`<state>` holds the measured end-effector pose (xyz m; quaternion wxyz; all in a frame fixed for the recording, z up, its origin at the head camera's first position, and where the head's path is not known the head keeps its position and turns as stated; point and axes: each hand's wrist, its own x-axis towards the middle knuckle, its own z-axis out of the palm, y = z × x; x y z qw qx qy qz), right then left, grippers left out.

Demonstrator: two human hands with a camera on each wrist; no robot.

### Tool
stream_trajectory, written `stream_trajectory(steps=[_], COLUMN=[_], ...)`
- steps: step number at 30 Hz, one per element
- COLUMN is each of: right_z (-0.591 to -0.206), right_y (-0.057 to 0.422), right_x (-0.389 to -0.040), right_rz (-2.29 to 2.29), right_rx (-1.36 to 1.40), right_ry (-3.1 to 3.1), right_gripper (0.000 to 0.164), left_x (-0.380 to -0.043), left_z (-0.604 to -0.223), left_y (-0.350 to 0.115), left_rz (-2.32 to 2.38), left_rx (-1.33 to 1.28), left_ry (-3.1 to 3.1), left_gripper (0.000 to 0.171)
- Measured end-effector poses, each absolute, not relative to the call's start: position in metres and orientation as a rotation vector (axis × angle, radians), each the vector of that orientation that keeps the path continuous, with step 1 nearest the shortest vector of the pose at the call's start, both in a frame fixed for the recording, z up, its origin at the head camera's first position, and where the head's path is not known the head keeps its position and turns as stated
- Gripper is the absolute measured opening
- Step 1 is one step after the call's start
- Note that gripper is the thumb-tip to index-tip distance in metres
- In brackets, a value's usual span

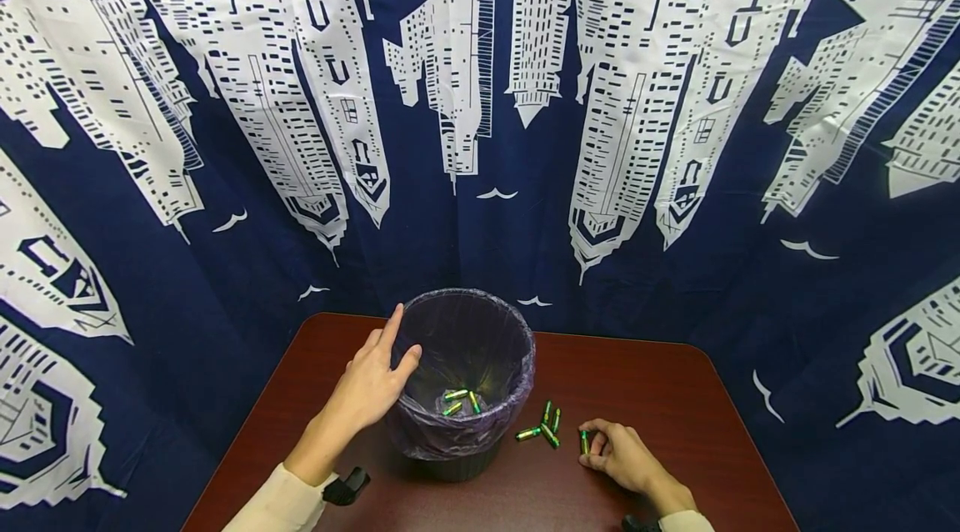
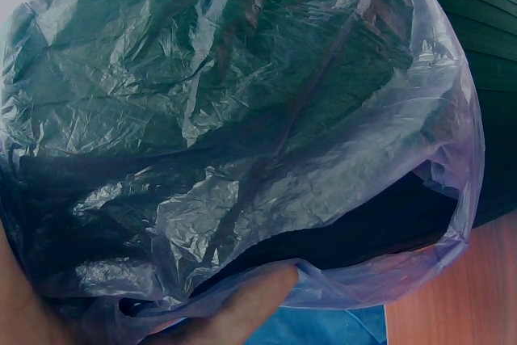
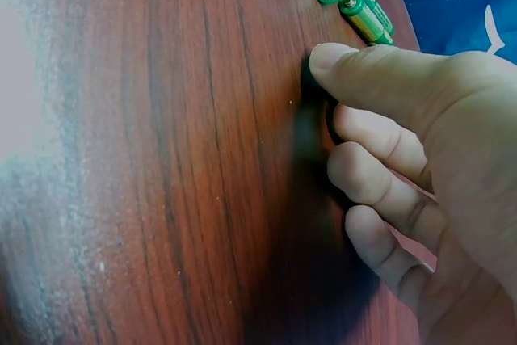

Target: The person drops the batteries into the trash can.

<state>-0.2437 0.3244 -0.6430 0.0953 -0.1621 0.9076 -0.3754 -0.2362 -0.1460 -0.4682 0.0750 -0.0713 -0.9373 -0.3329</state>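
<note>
A green-and-gold battery stands between the thumb and fingertips of my right hand, which pinches it low over the table. In the right wrist view the thumb and curled fingers show, but the held battery cannot be made out. My left hand is at the left rim of a dark trash bin lined with a purple translucent bag. Its index finger and thumb are extended, the thumb over the bin's opening. Inside the bin, several batteries lie at the bottom.
Several more batteries lie in a loose group on the brown table, between the bin and my right hand. A navy curtain with white buildings hangs behind the table's far edge.
</note>
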Motion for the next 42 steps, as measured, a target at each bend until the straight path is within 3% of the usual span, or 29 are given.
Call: stream_trajectory(steps=[24, 42], right_z=[-0.621, -0.584], right_y=[0.303, 0.282], right_x=[-0.247, -0.251], right_rz=[-1.232, -1.109], right_rx=[-0.252, -0.439], right_ry=[2.832, 3.079], right_gripper=[0.054, 0.046], left_x=[-0.236, -0.237], left_z=[-0.469, -0.468], left_y=[-0.147, -0.148], left_rz=[-1.007, -1.023], left_rx=[-0.215, -0.22], left_ry=[-2.803, -2.806], left_gripper=[0.085, 0.084])
